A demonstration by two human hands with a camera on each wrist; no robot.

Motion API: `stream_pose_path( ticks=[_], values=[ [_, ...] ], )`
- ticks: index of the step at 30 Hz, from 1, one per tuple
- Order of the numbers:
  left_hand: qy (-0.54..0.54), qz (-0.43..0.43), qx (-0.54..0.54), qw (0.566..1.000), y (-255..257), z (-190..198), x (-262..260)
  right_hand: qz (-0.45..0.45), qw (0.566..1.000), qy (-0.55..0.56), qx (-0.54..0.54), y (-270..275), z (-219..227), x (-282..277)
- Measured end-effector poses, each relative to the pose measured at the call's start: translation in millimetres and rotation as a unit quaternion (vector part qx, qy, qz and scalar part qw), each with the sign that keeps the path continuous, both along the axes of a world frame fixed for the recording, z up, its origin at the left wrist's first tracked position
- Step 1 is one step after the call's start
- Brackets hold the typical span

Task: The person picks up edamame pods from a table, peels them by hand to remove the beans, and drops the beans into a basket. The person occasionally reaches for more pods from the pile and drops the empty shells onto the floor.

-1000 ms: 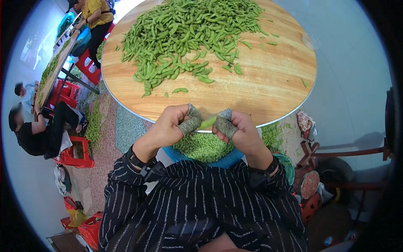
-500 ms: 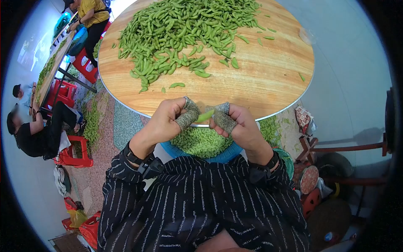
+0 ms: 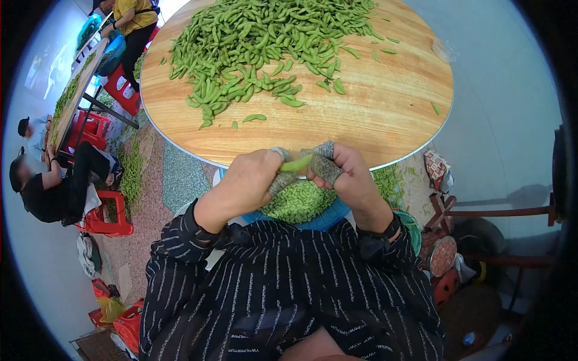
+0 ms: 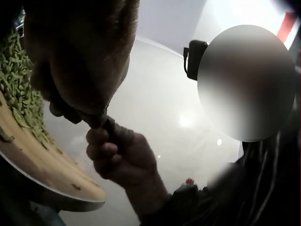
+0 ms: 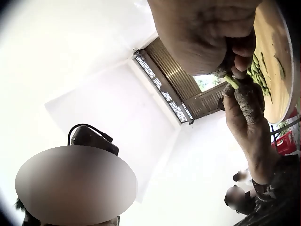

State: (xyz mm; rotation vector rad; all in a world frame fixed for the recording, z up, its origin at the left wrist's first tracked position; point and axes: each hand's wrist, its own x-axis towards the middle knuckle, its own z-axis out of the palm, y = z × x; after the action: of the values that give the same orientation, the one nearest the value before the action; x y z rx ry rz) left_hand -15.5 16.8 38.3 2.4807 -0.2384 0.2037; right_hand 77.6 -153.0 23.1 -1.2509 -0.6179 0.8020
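My left hand (image 3: 244,180) pinches a green edamame pod (image 3: 298,163) between its thumb and index finger. The pod slants up toward my right hand (image 3: 352,180), whose thumb and index finger pinch its other end. Grey knitted wraps cover the thumb and index finger of both hands. In the right wrist view a bit of the pod (image 5: 232,81) shows between the two hands. Right below them sits a blue basin (image 3: 337,216) holding shelled green beans (image 3: 295,203). A large heap of edamame pods (image 3: 259,48) covers the far part of the round wooden table (image 3: 385,120).
Single pods lie near the heap, one (image 3: 254,117) toward the table's front edge. To the left, people sit and stand by a long table (image 3: 75,114), with red stools (image 3: 108,213) about. Pods (image 3: 130,171) litter the floor. A wooden frame (image 3: 442,213) stands at right.
My left hand has turned so its back faces up, and its wrapped thumb sits lower. The pod has shifted slightly up and right between the hands. My right hand has barely moved.
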Motion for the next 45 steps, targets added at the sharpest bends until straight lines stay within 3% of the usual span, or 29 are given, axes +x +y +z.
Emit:
stream_pose_path(
  ticks=[1,2,5,7,8,10,11,13,14,17,19,20,21,22,23,25,28,29,31,32,34,35,37,38,40,41,43,44,45],
  values=[
    [-0.035,-0.001,0.157,0.987,-1,0,0,-0.001,1.0,-0.002,-0.004,0,-1,1],
    [-0.035,-0.003,0.157,0.987,0,-2,1,-0.002,1.0,-0.002,-0.004,0,-2,2],
    [-0.054,-0.043,0.046,0.997,2,-22,3,0.037,0.998,0.029,0.038,-2,-5,3],
    [-0.04,-0.056,-0.244,0.967,-3,-36,5,0.025,0.996,0.062,0.066,0,-9,1],
    [-0.04,-0.057,-0.244,0.967,-4,-39,4,0.024,0.996,0.062,0.066,1,-13,2],
    [0.06,-0.034,-0.437,0.897,-7,-43,-1,0.036,0.989,0.045,0.136,3,-26,4],
    [0.061,-0.033,-0.437,0.897,-10,-45,-3,0.036,0.989,0.045,0.136,4,-30,4],
    [0.182,-0.022,-0.65,0.738,-16,-48,-3,0.037,0.986,0.036,0.16,5,-35,5],
    [0.181,-0.022,-0.65,0.738,-18,-49,-2,0.037,0.986,0.036,0.16,5,-38,6],
    [0.072,0.027,-0.523,0.849,-23,-56,0,0.042,0.983,0.071,0.165,3,-40,6],
    [-0.004,0.059,-0.426,0.903,-24,-58,1,0.033,0.988,0.106,0.103,0,-35,4],
    [-0.002,0.059,-0.428,0.902,-23,-58,3,0.032,0.989,0.107,0.101,-1,-31,1],
    [-0.096,0.052,-0.283,0.953,-20,-57,6,0.033,0.984,0.149,0.087,-1,-25,-1],
    [-0.187,0.043,-0.13,0.973,-19,-56,8,0.033,0.978,0.191,0.072,0,-23,-3],
    [-0.188,0.043,-0.13,0.973,-19,-53,8,0.033,0.979,0.19,0.072,0,-24,-2],
    [-0.197,0.068,0.018,0.978,-19,-49,6,0.056,0.981,0.176,0.067,2,-28,-2],
    [-0.195,0.061,0.035,0.978,-16,-55,5,0.03,0.986,0.156,0.046,5,-31,-5],
    [-0.195,0.063,0.034,0.978,-17,-57,4,0.031,0.986,0.156,0.045,7,-30,-7],
    [-0.122,0.063,-0.229,0.964,-21,-62,2,0.001,0.994,0.104,0.04,9,-28,-12],
    [-0.121,0.064,-0.231,0.963,-23,-63,1,0.002,0.994,0.106,0.038,9,-31,-12],
    [-0.024,0.075,-0.433,0.898,-25,-65,0,0.007,0.996,0.013,0.086,9,-42,-9],
    [-0.023,0.076,-0.434,0.898,-24,-66,0,0.008,0.996,0.014,0.086,9,-44,-9],
    [0.099,0.108,-0.576,0.804,-22,-68,0,0.003,0.983,-0.129,0.131,9,-47,-6],
    [0.1,0.109,-0.576,0.804,-23,-67,0,0.003,0.983,-0.129,0.131,9,-50,-2],
    [0.181,0.139,-0.682,0.695,-24,-64,-1,0.023,0.974,-0.198,0.111,8,-53,6],
    [0.181,0.139,-0.682,0.695,-24,-64,0,0.023,0.974,-0.198,0.111,8,-53,5],
    [0.192,0.127,-0.688,0.688,-23,-64,2,0.041,0.998,-0.028,0.05,6,-52,4],
    [0.193,0.126,-0.689,0.687,-22,-66,1,0.04,0.998,-0.028,0.049,5,-50,3],
    [0.197,0.109,-0.658,0.719,-21,-68,-1,0.034,0.999,-0.001,0.038,4,-46,2]
  ],
)
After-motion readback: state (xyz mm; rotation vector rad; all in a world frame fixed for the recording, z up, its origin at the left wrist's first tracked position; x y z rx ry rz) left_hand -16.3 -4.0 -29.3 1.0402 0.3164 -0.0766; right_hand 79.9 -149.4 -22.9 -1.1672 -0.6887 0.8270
